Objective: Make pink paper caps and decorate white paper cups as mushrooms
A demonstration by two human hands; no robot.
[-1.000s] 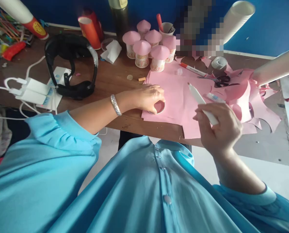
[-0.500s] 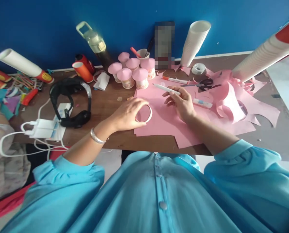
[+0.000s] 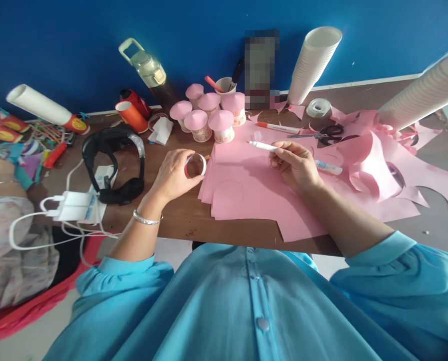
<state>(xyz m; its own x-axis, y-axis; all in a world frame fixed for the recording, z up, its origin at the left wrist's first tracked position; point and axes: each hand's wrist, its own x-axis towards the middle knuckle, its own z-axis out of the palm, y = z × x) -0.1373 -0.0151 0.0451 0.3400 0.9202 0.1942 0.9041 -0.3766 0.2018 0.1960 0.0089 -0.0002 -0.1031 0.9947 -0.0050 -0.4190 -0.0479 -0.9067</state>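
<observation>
My left hand (image 3: 177, 175) holds a tape ring (image 3: 205, 168) between thumb and fingers, above the brown table (image 3: 164, 220) just left of the pink paper. In my right hand (image 3: 297, 165) is a white marker (image 3: 262, 146), its tip pointing left over the stacked pink paper (image 3: 246, 195). A faint round outline shows on the top sheet. Behind the paper stand several small cups with pink cone tops (image 3: 221, 120). Scissors (image 3: 331, 134) and an orange-and-white marker (image 3: 278, 127) lie beyond my right hand.
Stacked white cups (image 3: 314, 65) and a tape roll (image 3: 318, 107) stand at the back right, near pink scraps (image 3: 382, 160). On the left are a black headset (image 3: 113, 165), white chargers (image 3: 73, 205) and a seated person (image 3: 13, 240). A bottle (image 3: 149, 72) leans near the wall.
My left hand has moved left with the ring, off the pink paper onto the table side, uncovering the round outline. My right hand still holds the marker. The view has shifted slightly.
</observation>
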